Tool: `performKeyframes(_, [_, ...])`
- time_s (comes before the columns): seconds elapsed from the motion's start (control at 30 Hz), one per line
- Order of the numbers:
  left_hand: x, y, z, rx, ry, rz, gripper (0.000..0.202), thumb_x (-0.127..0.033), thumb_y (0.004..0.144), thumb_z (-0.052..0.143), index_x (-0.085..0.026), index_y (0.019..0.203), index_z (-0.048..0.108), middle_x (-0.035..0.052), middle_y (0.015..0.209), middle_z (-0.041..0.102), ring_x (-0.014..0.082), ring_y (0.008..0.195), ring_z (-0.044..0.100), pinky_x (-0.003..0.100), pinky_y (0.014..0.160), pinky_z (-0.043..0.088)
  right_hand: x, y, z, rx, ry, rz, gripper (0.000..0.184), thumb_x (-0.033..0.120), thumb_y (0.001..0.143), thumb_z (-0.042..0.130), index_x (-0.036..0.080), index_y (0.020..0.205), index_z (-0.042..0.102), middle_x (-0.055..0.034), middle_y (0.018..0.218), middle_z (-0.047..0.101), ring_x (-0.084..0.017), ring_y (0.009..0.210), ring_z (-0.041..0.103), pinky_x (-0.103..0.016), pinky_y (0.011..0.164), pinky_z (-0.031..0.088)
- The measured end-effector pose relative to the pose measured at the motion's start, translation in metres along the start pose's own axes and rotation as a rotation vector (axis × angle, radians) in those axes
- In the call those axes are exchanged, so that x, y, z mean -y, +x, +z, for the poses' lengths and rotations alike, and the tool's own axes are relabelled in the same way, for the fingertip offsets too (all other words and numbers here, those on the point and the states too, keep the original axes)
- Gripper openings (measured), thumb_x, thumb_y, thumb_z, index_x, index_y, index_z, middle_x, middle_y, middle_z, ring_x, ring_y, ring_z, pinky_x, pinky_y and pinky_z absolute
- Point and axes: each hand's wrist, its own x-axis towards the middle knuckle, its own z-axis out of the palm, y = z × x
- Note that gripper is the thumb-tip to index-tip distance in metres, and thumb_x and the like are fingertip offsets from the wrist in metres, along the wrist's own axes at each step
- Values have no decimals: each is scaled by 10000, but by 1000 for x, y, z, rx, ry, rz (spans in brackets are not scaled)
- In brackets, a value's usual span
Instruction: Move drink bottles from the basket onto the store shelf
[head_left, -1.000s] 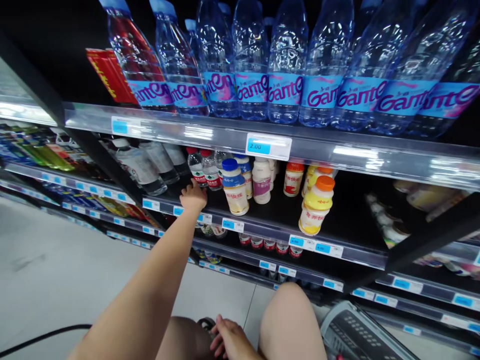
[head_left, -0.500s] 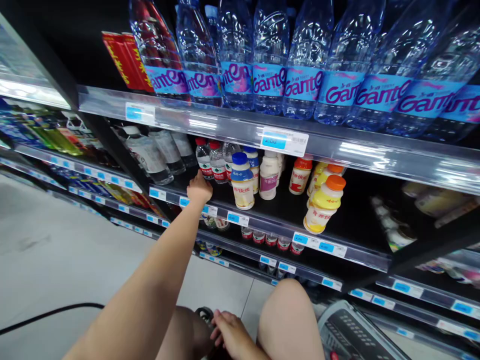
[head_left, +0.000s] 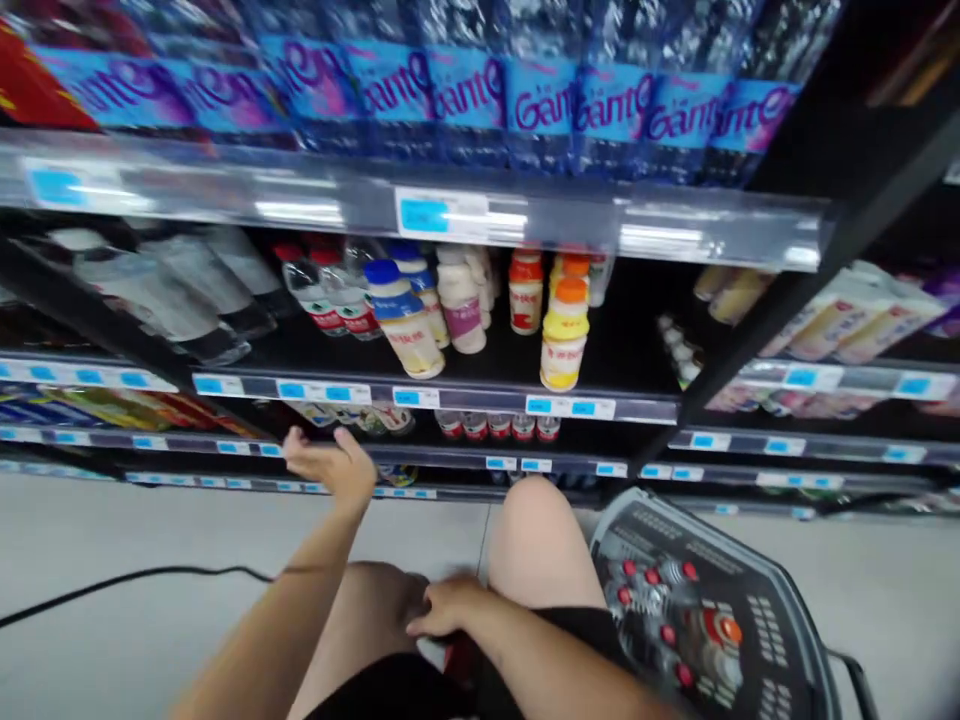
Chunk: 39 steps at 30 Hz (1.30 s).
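My left hand (head_left: 330,465) is open below the shelf edge, fingers spread and holding nothing. Above it stand clear water bottles (head_left: 341,295) with red caps and red-and-white labels. To their right are a blue-capped milk drink bottle (head_left: 405,320), a white bottle with a purple label (head_left: 461,305) and a yellow bottle with an orange cap (head_left: 565,335). Between my knees, my right hand (head_left: 450,605) is slightly blurred, its fingers curled. A white-and-red thing (head_left: 439,655) shows just under it, partly hidden; its kind cannot be made out.
On my right stands a grey basket (head_left: 795,590) holding several red-capped bottles and one orange-capped bottle (head_left: 720,630). Large blue water bottles (head_left: 540,110) fill the shelf above. A black cable (head_left: 150,572) crosses the left side.
My left hand has come away from the red-capped bottles and dropped below the shelf edge, opening. My right hand has curled in and drawn closer to me. The view has shifted right, showing more basket.
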Motion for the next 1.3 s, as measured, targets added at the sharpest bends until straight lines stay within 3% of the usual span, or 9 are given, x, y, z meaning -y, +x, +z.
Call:
performKeyframes(0.07, [39, -53, -4, 174, 235, 2, 781, -410, 952, 451, -3, 1566, 193, 358, 1582, 339, 458, 1511, 333, 639, 1181, 355, -6, 1, 6, 8, -11, 6, 340, 515, 779, 783, 208, 925, 780, -154, 1088, 802, -410, 1055, 757, -508, 839, 613])
performKeyframes(0.13, [72, -92, -10, 633, 521, 21, 698, -422, 911, 479, -72, 1511, 410, 339, 1543, 450, 483, 1466, 416, 660, 1117, 404, -12, -2, 10, -39, -4, 27, 321, 516, 718, 828, 212, 799, 762, -138, 1010, 813, -405, 991, 771, -510, 805, 623])
performKeyframes(0.2, [93, -115, -15, 887, 573, 54, 492, -414, 843, 567, -186, 1266, 673, 256, 1309, 685, 462, 1301, 595, 640, 1066, 450, -17, -8, 11, -31, -8, 44, 344, 541, 681, 848, 216, 721, 745, -124, 965, 815, -401, 963, 775, -511, 796, 628])
performKeyframes(0.3, [104, -127, -23, 1009, 558, 101, 329, -399, 853, 559, -208, 1021, 767, 212, 1185, 754, 409, 1246, 643, 619, 1129, 392, -22, -23, 2, 126, -85, 48, 367, 553, 738, 826, 206, 853, 790, -130, 1116, 804, -389, 1061, 761, -493, 878, 629])
performKeyframes(0.43, [96, -136, -37, 893, 629, 59, 511, -440, 943, 421, -166, 1263, 710, 242, 1454, 607, 438, 1402, 491, 663, 1119, 355, -25, -41, -16, 150, -178, 95, 547, 559, 878, 722, 186, 1277, 733, -157, 1383, 695, -369, 1233, 698, -459, 975, 611])
performKeyframes(0.53, [84, -149, -45, 763, 638, -40, 660, -496, 964, 370, -107, 1465, 553, 265, 1495, 547, 459, 1331, 527, 600, 1022, 435, -28, -50, -20, 98, -204, 101, 599, 569, 951, 637, 173, 1401, 659, -168, 1441, 651, -344, 1306, 655, -434, 1037, 583])
performKeyframes(0.7, [63, -168, -46, 710, 654, 77, 586, -442, 952, 417, -73, 1359, 618, 275, 1400, 590, 445, 1269, 547, 550, 1005, 410, -35, -64, -15, 81, -218, 57, 621, 582, 959, 624, 208, 1454, 614, -143, 1467, 637, -338, 1335, 633, -448, 1073, 554])
performKeyframes(0.87, [55, -174, -48, 667, 626, 81, 550, -414, 941, 425, -58, 1298, 644, 277, 1365, 596, 441, 1249, 537, 547, 994, 393, -37, -73, -12, 68, -257, 52, 628, 566, 962, 632, 208, 1476, 592, -134, 1480, 628, -334, 1358, 616, -444, 1090, 536])
performKeyframes(1.3, [68, -177, -74, 633, 561, 70, 558, -421, 933, 433, -102, 1357, 605, 236, 1370, 602, 428, 1236, 542, 507, 982, 398, -29, -100, -3, 19, -366, -56, 570, 506, 967, 636, 200, 1448, 609, -142, 1431, 666, -334, 1311, 646, -438, 1044, 546])
